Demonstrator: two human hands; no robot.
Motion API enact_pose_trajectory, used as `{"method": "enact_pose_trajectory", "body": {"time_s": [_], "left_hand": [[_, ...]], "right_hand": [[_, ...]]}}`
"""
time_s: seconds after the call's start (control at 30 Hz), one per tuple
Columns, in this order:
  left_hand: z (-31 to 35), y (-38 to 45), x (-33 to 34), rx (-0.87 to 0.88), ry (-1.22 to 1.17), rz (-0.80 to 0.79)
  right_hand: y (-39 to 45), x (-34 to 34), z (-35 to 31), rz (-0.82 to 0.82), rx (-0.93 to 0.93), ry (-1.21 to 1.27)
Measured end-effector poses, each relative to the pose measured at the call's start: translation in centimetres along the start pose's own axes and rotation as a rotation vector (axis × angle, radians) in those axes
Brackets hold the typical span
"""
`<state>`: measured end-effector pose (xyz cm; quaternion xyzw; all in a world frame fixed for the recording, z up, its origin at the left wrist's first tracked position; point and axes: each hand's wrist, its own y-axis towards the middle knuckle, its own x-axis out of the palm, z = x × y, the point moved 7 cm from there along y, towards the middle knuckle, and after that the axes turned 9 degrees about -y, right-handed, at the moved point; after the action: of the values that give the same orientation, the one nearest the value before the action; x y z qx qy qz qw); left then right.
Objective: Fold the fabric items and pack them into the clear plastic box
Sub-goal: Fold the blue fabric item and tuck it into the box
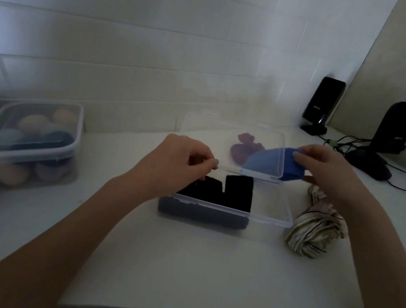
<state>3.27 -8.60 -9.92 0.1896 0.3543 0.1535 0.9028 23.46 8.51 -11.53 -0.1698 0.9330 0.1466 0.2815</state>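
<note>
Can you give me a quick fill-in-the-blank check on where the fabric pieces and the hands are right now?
1. The right hand pinches the ____ fabric piece.
2. The dark folded fabric lies ____ the clear plastic box.
3. The striped cream fabric bundle lies on the table to the ____ of the box.
4. The left hand holds the edge of the box's clear hinged ____.

Missing words: blue; inside; right; lid

The clear plastic box is showing smooth, glossy see-through walls, its raised lid shining faintly. Inside it, dark cloth is looking matt and soft. At 3 o'clock from it, striped fabric is lying crumpled on the smooth, matt white worktop.
</note>
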Motion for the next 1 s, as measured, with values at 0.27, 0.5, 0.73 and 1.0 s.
{"method": "enact_pose_trajectory", "body": {"time_s": [0.27,0.5,0.73,1.0], "left_hand": [[-0.3,-0.1,0.1,-0.012,0.021,-0.007],[1.3,0.0,-0.8,0.114,-0.06,0.134],[2.8,2.9,1.4,-0.011,-0.278,-0.124],[4.5,4.9,4.5,-0.027,-0.62,-0.2]], "right_hand": [[-2.4,-3.2,-4.8,0.387,-0.423,0.089],[-3.4,-1.6,-7.1,0.159,-0.407,0.373],[-4.4,-0.1,-9.0,-0.023,-0.454,0.532],[-4.5,1.0,-9.3,-0.167,-0.478,0.645]]}}
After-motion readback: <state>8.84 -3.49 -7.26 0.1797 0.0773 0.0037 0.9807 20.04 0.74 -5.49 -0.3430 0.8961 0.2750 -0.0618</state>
